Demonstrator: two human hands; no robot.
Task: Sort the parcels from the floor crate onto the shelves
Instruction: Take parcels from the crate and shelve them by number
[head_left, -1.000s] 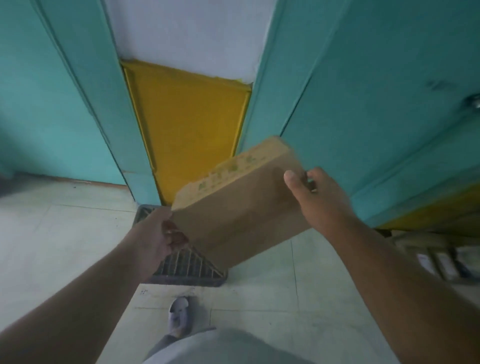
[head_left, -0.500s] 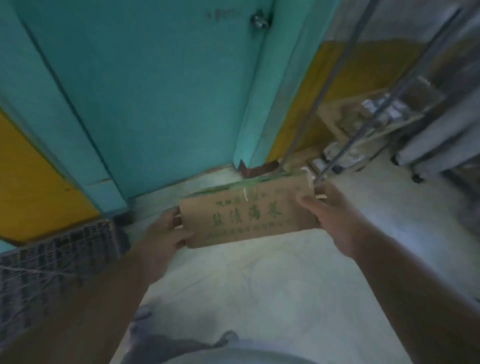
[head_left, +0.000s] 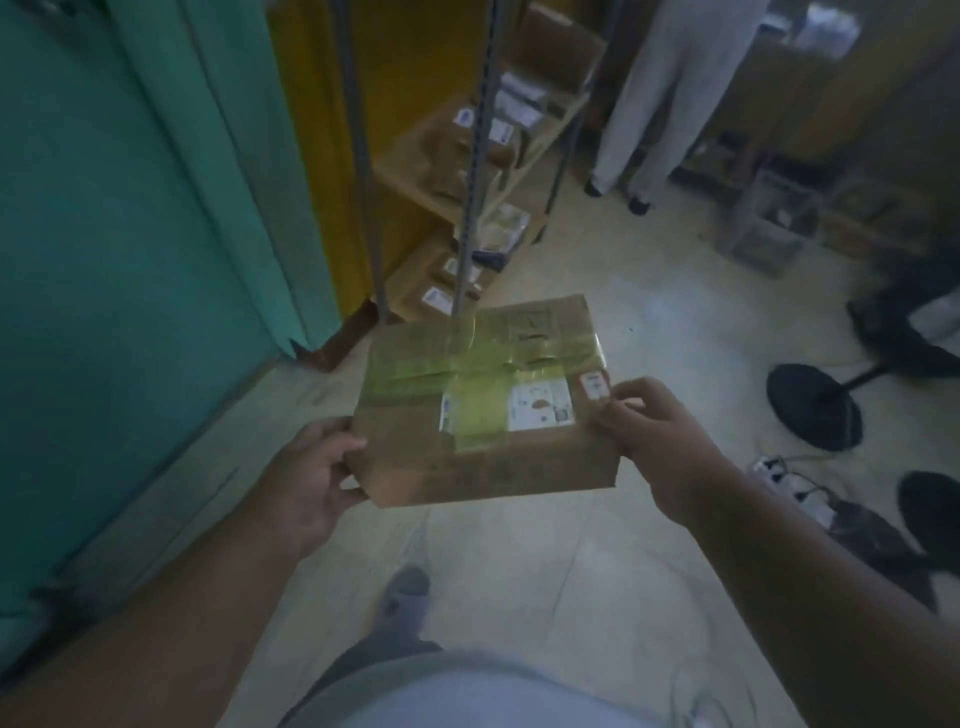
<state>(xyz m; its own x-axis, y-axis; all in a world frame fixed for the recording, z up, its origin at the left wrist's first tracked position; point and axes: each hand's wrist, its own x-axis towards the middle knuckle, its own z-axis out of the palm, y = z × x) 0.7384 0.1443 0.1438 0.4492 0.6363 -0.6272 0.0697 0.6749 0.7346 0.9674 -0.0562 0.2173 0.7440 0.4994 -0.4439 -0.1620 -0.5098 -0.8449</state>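
A brown cardboard parcel (head_left: 483, 400) with yellowish tape and white labels on top hangs level in front of me, above the floor. My left hand (head_left: 311, 478) grips its near left corner, thumb on top. Its right edge is gripped by my right hand (head_left: 649, 421), fingers curled beside a small red-bordered sticker. A metal-framed shelf unit (head_left: 467, 156) with wooden boards stands beyond the parcel at upper centre, holding several labelled parcels. The floor crate is out of view.
A teal door and frame (head_left: 130, 260) run along the left. A person in light trousers (head_left: 660, 93) stands at the back. A black fan base (head_left: 813, 410), a power strip (head_left: 789, 483) with cables and dark shoes (head_left: 930, 514) lie on the right.
The view has swung right from the crate and yellow wall to the shelves. The parcel has turned from its printed side to its taped, labelled top facing up. Both hands kept hold.
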